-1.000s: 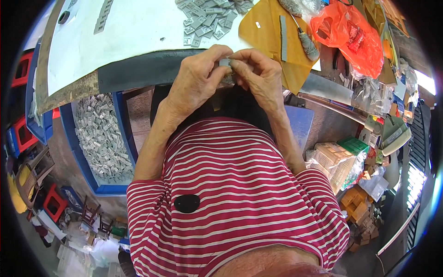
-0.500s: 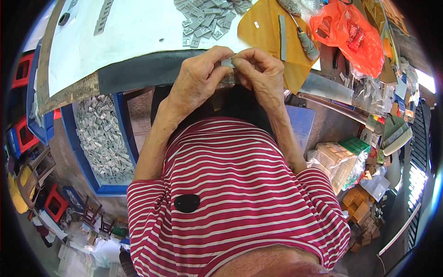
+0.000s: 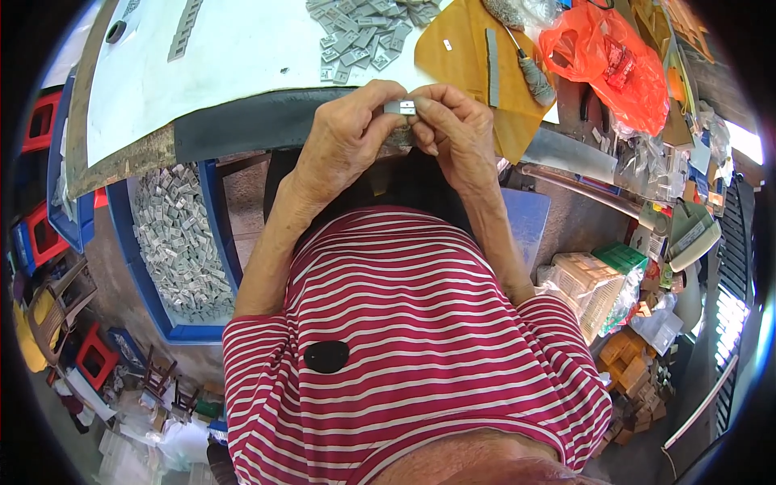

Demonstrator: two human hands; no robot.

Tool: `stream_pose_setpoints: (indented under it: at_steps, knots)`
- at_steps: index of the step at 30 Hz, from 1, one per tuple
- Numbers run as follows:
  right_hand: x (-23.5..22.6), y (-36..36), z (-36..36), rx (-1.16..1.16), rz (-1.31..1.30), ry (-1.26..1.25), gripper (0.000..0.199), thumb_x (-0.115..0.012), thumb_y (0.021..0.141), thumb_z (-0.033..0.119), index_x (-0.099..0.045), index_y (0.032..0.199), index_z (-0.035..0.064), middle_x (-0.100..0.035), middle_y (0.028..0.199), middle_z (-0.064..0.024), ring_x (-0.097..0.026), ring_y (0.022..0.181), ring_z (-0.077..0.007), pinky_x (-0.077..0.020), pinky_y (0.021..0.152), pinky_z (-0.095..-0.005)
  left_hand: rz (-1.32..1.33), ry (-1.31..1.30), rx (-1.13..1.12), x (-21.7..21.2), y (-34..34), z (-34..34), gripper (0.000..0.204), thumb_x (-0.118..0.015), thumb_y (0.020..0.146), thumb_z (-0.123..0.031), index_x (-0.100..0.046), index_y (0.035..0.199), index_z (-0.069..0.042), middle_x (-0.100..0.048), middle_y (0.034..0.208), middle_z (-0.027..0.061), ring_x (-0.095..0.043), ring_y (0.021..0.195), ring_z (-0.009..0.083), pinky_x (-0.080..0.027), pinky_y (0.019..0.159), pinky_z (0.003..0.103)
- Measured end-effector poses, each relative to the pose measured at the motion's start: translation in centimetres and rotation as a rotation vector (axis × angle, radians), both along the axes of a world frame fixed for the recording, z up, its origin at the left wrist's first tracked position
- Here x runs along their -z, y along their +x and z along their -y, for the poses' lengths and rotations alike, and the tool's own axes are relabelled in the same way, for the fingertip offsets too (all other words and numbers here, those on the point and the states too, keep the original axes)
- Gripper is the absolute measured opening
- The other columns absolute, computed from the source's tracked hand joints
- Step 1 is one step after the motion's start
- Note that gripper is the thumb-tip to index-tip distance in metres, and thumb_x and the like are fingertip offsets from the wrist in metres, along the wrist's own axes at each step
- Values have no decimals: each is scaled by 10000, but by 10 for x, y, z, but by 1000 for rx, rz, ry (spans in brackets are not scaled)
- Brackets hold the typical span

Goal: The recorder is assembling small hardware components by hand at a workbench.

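Observation:
Just over the table's front edge, my left hand (image 3: 343, 136) pinches a small flat grey plastic piece (image 3: 393, 107) between thumb and forefinger. A shiny silver-white part with dark marks (image 3: 407, 107) shows at its right end. My right hand (image 3: 459, 133) is closed against that end, its thumb and forefinger tips touching the piece. Whether the right fingers also hold a smaller part is hidden. Beyond my hands lies a heap of similar grey pieces (image 3: 356, 36) on a white sheet (image 3: 234, 56).
A row of grey pieces (image 3: 184, 32) lies far left beside a black ring (image 3: 115, 32). Right of my hands are brown paper (image 3: 453, 69), a grey strip (image 3: 493, 69), a wrapped-handle tool (image 3: 535, 81) and a red plastic bag (image 3: 606, 65). A blue bin (image 3: 178, 332) of small pieces stands below left.
The grey piece has turned, and its silver-white end now shows between my fingertips. My right hand's fingers have shifted slightly; my left hand keeps its pinch.

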State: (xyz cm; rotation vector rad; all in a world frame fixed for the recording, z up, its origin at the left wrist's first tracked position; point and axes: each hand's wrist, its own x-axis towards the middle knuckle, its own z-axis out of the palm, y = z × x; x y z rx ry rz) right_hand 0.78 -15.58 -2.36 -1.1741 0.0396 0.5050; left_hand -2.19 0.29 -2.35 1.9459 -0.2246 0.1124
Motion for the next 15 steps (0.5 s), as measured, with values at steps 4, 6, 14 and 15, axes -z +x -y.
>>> stream_pose_setpoints:
  at_steps: [4,6,14,15]
  knots:
    - [2,0,-1,28,47,-92,132,-560,833,93,-585,876,-29,-564,656,-22,-484,522,-42,-358,437,-156,2,-8,-13,0,0,1,242,-621,758,-7,-567,993,11,-613,820,77,-585,705,120,-472,641,230]
    - [3,0,-3,38,68,-132,125,-561,830,92,-588,867,-24,-563,646,-18,-482,512,-41,-356,433,-156,8,-1,-13,0,0,2,240,-624,757,-10,-570,990,12,-615,817,79,-587,702,123,-473,641,231]
    - [-6,-3,-11,116,247,-388,60,-559,785,33,-580,805,-20,-494,563,41,-415,472,-3,-307,421,-161,51,59,-37,-3,-1,3,241,-636,752,-30,-584,983,17,-630,853,98,-598,699,143,-479,633,237]
    - [-5,-3,-11,115,248,-387,60,-559,785,33,-580,805,-20,-494,563,41,-415,472,-3,-307,421,-161,51,60,-39,-2,-1,3,241,-636,752,-30,-584,983,17,-630,853,98,-598,699,143,-479,633,237]
